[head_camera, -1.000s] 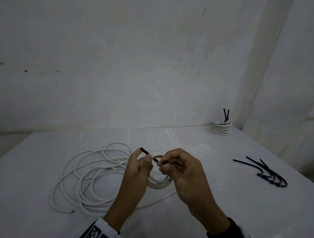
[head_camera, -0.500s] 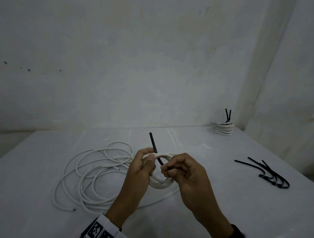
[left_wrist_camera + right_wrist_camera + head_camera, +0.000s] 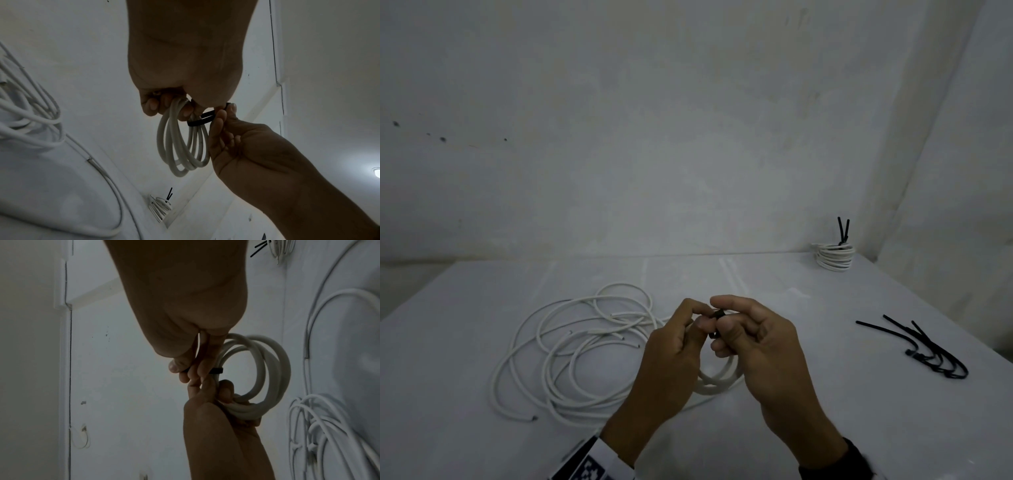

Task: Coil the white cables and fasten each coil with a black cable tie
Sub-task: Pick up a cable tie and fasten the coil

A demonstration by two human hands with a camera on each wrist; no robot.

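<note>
Over the surface (image 3: pixel 825 394), left hand (image 3: pixel 671 356) gripped the small coil (image 3: pixel 183 146) while right hand (image 3: pixel 756 346) pinched the black tie (image 3: pixel 202 120) around it; a slipped pinch would likely let the loops spring apart.

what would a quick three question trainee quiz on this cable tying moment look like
1. True or false: the finished coil stands at the table's far right corner.
2. Which hand pinches the black tie around the held coil? A left hand B right hand
3. Fill in: the spare ties lie to the person's ____, the loose cables to the left.

Key: 1 true; 2 B; 3 right.
</note>
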